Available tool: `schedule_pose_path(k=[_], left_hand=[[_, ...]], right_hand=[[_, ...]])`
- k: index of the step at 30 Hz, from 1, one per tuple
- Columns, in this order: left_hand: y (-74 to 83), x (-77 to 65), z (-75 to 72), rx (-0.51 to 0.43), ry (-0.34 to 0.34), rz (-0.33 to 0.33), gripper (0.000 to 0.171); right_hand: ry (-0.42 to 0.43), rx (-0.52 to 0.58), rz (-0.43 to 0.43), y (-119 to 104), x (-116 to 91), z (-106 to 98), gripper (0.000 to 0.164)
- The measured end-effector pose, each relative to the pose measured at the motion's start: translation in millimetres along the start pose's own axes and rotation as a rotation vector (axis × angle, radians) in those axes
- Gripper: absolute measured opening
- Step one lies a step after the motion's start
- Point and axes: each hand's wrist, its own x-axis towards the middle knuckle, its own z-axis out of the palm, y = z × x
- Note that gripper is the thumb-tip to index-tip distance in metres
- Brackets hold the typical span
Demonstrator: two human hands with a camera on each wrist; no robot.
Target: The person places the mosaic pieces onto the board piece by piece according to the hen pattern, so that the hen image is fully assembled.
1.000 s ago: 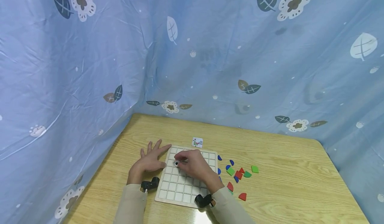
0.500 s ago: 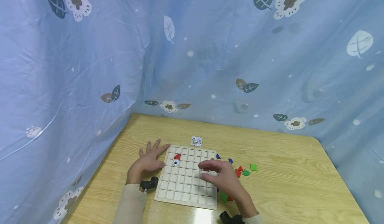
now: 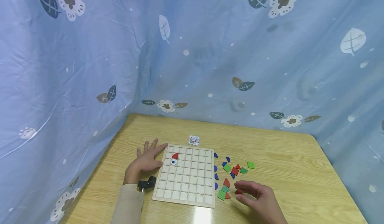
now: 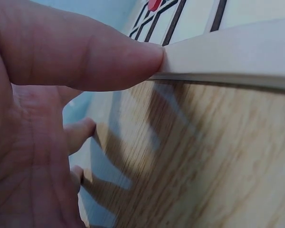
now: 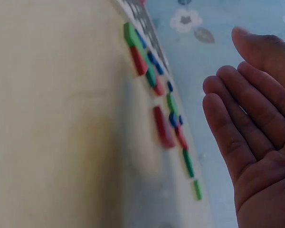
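The wooden grid board (image 3: 183,204) lies on the table, a red quarter-round piece (image 3: 175,156) in one cell and a white eye piece (image 3: 173,162) in the cell just below it. My left hand (image 3: 147,160) rests at the board's left side with fingers spread. In the left wrist view its thumb (image 4: 118,61) presses the board's edge (image 4: 228,54). To the right of the board, my right hand (image 3: 259,199) is low over the table, thumb and fingers apart on either side of a red piece (image 3: 238,192). That red piece (image 5: 163,127) shows in the right wrist view, away from the fingers.
Between the board and my right hand lie loose pieces: a green square (image 3: 221,195), a red quarter-round (image 3: 226,183) and several blue half-rounds (image 3: 216,186). Farther back lies another green square (image 3: 250,165). A small pattern card (image 3: 193,140) lies behind the board. Blue curtain (image 3: 204,50) surrounds the table.
My right hand has let go of the eye piece in its cell and moved right across the board to the loose red piece. My left hand stays at the board's edge.
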Motion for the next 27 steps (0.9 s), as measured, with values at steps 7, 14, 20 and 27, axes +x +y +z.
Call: schedule_pose_path(k=[7,14,20,27], left_hand=[[0.6,-0.3,-0.4,0.003,0.000,0.003,0.089],[0.5,-0.5,0.3,-0.001,-0.002,0.003,0.089],[-1.6,0.4,0.9,-0.004,-0.008,0.007,0.088],[-1.5,1.0,1.5,-0.009,-0.008,0.001,0.088]], right_hand=[[-0.033,-0.013,-0.026,10.5,-13.3,2.3,0.035],[-0.100,0.000,-0.065,12.0,-6.9,12.9,0.033],[-0.151,-0.041,-0.006,15.2,-7.2,13.4,0.034],[-0.124,-0.132,-0.118,17.1,-10.2,13.2,0.031]])
